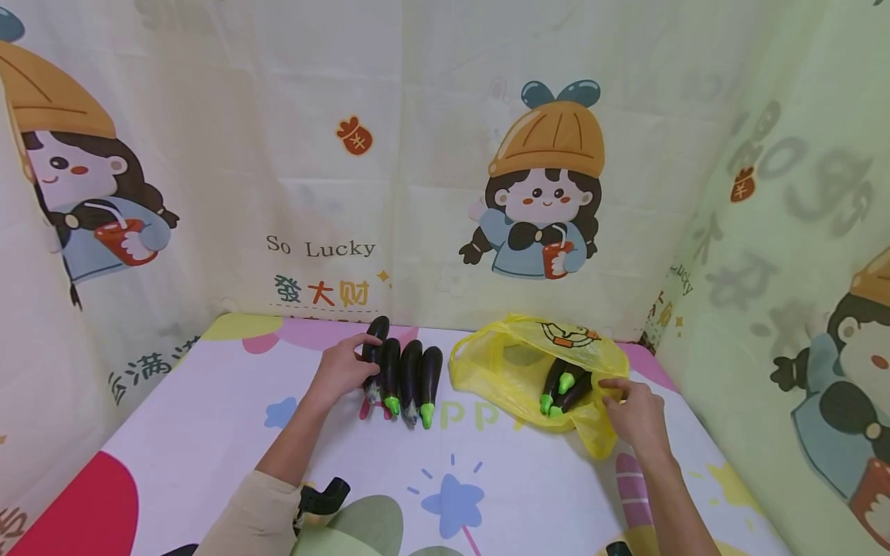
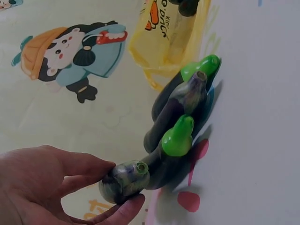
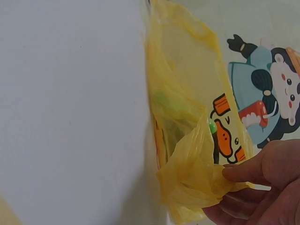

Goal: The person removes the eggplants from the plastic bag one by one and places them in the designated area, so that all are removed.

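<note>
My left hand [image 1: 345,367] grips the leftmost eggplant [image 1: 379,327] of a row, thumb on one side and fingers on the other. In the left wrist view this eggplant [image 2: 119,185] shows a dull, purplish stem end. Several dark eggplants [image 1: 412,374] lie side by side on the table, two with bright green caps. My right hand [image 1: 636,417] pinches the edge of a yellow plastic bag [image 1: 480,369], thumb against fingers. The bag lies on its side with its mouth spread toward me. Inside it are a few eggplants [image 1: 554,380] with green caps.
The table [image 1: 375,479] wears a white cloth printed with stars and coloured shapes. Cloth walls [image 1: 417,193] with cartoon figures stand at the back and both sides. The bag lies to the right of the row, near the back wall.
</note>
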`<state>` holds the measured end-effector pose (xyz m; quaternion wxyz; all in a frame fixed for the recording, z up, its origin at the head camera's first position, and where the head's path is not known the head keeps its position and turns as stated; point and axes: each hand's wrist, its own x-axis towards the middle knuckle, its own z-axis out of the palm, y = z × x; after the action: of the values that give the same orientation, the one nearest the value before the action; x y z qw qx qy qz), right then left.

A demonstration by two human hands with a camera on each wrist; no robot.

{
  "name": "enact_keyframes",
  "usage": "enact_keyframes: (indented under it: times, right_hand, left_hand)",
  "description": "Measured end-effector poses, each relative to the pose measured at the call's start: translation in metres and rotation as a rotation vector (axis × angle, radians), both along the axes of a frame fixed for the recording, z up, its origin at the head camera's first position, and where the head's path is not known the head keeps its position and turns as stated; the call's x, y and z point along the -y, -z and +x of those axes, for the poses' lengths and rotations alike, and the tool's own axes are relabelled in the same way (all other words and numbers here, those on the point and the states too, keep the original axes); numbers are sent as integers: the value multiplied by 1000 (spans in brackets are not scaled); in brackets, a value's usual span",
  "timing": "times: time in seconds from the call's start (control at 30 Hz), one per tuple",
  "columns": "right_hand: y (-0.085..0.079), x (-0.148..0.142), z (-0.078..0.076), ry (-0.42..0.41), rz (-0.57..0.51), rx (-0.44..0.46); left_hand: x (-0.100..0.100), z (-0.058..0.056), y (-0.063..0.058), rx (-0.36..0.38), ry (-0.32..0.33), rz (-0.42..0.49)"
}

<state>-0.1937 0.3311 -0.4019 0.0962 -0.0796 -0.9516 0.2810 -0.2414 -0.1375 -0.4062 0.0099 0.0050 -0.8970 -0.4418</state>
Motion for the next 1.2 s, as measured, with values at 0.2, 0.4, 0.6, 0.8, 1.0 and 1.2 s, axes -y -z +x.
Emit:
enact_keyframes:
  times: [0.2, 0.4, 0.6, 0.8, 1.0, 1.2]
  right_hand:
    - [0, 0, 0, 0, -5, 4]
    - [0, 0, 0, -1, -5, 2]
    - [1, 0, 0, 1, 0, 0]
    - [1, 0, 0, -5, 3, -9]
    - [1, 1, 0, -10, 1, -11]
    - [1, 1, 1, -8, -5, -10]
  left_hand:
    - [4, -4, 9, 10, -31, -29]
    - [4, -8, 19, 22, -40, -60]
    - [2, -9, 25, 10, -41, -81]
    - [1, -9, 28, 1, -45, -96]
    - [2, -9, 29, -31, -42, -104]
    - [1, -9, 30, -44, -52, -89]
